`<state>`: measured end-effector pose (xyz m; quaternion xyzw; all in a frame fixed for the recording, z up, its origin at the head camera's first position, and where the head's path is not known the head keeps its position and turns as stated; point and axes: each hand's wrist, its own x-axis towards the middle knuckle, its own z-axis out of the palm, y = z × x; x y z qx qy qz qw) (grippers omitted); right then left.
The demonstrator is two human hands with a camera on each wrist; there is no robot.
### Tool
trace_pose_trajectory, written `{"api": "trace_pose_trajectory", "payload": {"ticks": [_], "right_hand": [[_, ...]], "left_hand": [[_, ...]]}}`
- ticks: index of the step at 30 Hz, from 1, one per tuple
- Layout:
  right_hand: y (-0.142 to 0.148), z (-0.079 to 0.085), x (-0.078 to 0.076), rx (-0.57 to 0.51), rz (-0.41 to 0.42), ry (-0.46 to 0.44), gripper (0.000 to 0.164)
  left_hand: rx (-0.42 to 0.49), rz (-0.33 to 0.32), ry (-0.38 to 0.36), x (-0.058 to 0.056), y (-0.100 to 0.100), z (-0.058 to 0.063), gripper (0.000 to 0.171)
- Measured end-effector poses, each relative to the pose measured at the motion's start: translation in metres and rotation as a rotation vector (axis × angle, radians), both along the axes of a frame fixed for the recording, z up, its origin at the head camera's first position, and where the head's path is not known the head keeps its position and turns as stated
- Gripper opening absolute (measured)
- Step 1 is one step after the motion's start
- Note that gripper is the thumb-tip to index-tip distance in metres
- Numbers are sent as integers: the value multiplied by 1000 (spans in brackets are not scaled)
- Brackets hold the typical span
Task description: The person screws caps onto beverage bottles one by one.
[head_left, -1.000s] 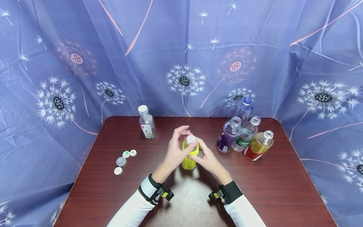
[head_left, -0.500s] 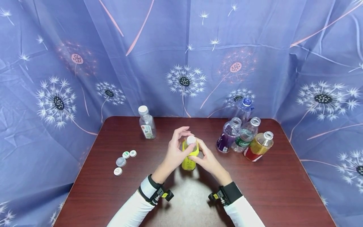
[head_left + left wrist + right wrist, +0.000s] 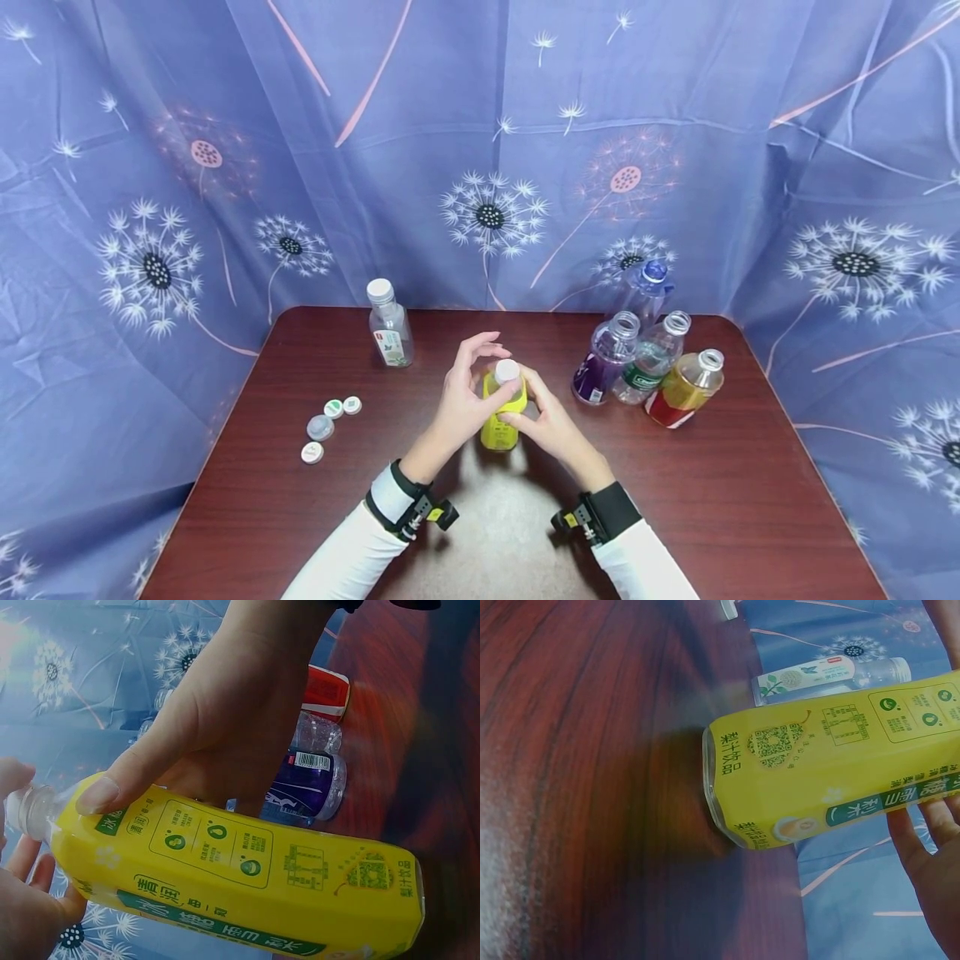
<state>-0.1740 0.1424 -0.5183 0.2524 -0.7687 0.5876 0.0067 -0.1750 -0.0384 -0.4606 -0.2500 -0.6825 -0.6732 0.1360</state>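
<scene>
hands [image 3: 465,400] [image 3: 551,421] flanking yellow btl [image 3: 498,432], l at cap [image 3: 507,369], r round body

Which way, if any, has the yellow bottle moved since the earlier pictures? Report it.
No: in the head view, the yellow bottle shows no shift against the table.

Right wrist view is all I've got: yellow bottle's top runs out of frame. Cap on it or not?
Observer: On. In the head view, a white cap sits on top of the yellow bottle.
Operator: What's gripping at that end?
Observer: The left hand, its thumb right by the cap.
Operator: Anything standing on the person's right?
Observer: Yes, a cluster of four bottles; the purple-labelled bottle is the one nearest the hands.
</scene>
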Motion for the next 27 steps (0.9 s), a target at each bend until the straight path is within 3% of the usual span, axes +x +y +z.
{"api": "trace_pose_trajectory", "payload": {"ticks": [8, 16, 19, 27], "right_hand": [[-4, 32, 13, -26, 21, 8, 70], [-4, 34, 15, -20, 18, 1, 70], [-3, 30, 13, -14, 9, 2, 70], [0, -3, -1, -32, 9, 8, 77]], "left_hand": [[-1, -14, 8, 1, -1, 1, 68], [4, 1, 11, 0, -1, -1, 66], [4, -4, 12, -1, -1, -1, 65], [27, -19, 10, 0, 0, 0, 64]]}}
